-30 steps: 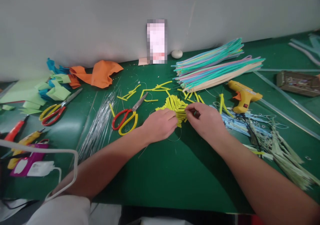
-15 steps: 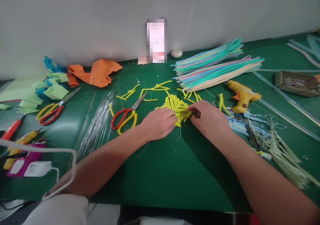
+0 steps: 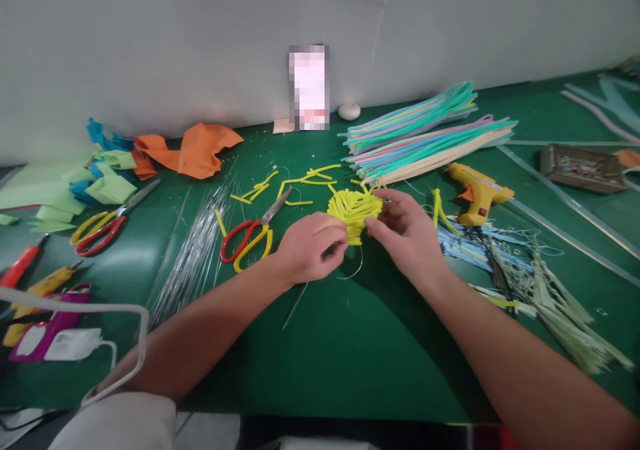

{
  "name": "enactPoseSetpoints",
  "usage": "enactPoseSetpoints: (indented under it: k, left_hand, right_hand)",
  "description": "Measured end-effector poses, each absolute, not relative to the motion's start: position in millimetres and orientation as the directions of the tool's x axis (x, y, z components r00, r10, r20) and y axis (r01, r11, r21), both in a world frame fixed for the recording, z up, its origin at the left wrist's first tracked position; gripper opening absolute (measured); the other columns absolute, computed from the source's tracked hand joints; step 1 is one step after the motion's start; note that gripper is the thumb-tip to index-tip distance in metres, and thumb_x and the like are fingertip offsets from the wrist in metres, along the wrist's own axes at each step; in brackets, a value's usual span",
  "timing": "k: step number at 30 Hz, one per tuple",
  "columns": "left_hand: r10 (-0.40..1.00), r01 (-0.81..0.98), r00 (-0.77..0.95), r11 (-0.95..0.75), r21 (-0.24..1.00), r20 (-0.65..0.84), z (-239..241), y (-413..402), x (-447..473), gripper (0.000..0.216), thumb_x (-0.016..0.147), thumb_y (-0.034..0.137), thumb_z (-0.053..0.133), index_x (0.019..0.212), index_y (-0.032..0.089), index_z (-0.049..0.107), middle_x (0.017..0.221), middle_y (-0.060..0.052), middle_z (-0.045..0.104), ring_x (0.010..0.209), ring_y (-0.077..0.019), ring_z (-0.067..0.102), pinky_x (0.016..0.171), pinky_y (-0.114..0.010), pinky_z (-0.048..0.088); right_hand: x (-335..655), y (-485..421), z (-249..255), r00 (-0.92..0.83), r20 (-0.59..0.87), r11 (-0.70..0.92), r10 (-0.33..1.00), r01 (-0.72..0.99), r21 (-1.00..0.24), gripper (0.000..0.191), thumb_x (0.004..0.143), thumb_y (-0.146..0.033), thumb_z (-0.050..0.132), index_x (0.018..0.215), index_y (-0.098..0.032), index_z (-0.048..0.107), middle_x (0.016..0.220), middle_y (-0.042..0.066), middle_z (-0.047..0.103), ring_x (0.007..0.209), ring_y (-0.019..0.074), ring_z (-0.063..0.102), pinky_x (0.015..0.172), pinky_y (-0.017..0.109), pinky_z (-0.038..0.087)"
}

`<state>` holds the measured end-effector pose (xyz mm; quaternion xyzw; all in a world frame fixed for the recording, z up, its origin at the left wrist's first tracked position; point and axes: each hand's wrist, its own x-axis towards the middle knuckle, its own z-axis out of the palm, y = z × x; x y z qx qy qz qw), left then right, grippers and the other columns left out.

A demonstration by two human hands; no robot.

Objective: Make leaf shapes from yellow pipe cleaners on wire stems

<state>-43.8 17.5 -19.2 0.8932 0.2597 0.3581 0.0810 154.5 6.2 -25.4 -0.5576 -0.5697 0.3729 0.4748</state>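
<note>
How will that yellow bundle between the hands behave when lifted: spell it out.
The yellow bundle is probably light and floppy, being thin bent strips. It may splay apart, since the left hand and right hand both pinch it together. Its ragged shape seems unlikely to roll.

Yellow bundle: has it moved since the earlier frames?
Yes. The yellow bundle has bunched up and shifted slightly away from the nearest scissors, toward the glue gun.

We see soft, even light from above, with a pale sheen on the green table [image 3: 125, 257] at the left of the frame. A dark, soft-edged shadow lies under the right hand [image 3: 407, 237]. The yellow bundle [image 3: 354, 209] at centre looks fairly sharp; the edges bow and smear, most at lower right.
</note>
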Motion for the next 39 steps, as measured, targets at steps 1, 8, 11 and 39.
enactPoseSetpoints:
  k: [1, 8, 11, 39]
  left_hand:
    - [0.521, 0.395, 0.604, -0.853, 0.341, 0.603, -19.2, 16.6, -43.9, 0.007, 0.083, 0.013, 0.054, 0.085, 0.02, 0.058, 0.089, -0.004, 0.071, 0.086, -0.0161, 0.065, 0.078, -0.033, 0.054]
    - [0.582, 0.397, 0.431, -0.808, 0.434, 0.689, -17.6, 14.9, -46.0, 0.008, 0.081, 0.013, 0.058, 0.085, 0.02, 0.056, 0.091, -0.005, 0.069, 0.089, -0.0156, 0.066, 0.079, -0.033, 0.057]
    - [0.599, 0.413, 0.377, -0.791, 0.451, 0.706, -17.0, 15.9, -46.6, 0.006, 0.083, 0.014, 0.058, 0.084, 0.019, 0.056, 0.091, -0.006, 0.069, 0.089, -0.0156, 0.066, 0.08, -0.034, 0.057]
    - [0.58, 0.488, 0.766, -0.805, 0.338, 0.276, -24.5, 24.1, -43.1, 0.016, 0.09, 0.017, 0.046, 0.085, 0.016, 0.062, 0.097, -0.008, 0.068, 0.092, -0.0174, 0.062, 0.082, -0.032, 0.053]
  right_hand:
    - [152.5, 5.9, -26.0, 0.069, 0.139, 0.116, 0.988, 0.259, -0.959, 0.045, 0.076, -0.03, 0.066, 0.119, -0.022, 0.055, 0.074, -0.003, 0.054, 0.064, 0.0144, 0.057, 0.062, 0.03, 0.051]
    - [156.7, 9.8, -29.4, 0.07, 0.199, 0.18, 0.977, 0.221, -0.959, 0.038, 0.082, -0.03, 0.059, 0.12, -0.025, 0.054, 0.085, 0.001, 0.061, 0.069, 0.0159, 0.06, 0.068, 0.034, 0.055]
    - [160.8, 11.6, -29.2, 0.1, 0.294, 0.211, 0.951, 0.488, -0.847, 0.028, 0.082, -0.026, 0.057, 0.108, -0.022, 0.063, 0.095, 0.006, 0.065, 0.082, 0.0206, 0.063, 0.079, 0.041, 0.053]
    - [158.1, 0.8, -18.3, -0.348, -0.022, 0.266, 0.937, 0.752, -0.603, 0.007, 0.074, -0.024, 0.063, 0.08, -0.021, 0.065, 0.069, -0.001, 0.064, 0.062, 0.0146, 0.055, 0.056, 0.026, 0.037]
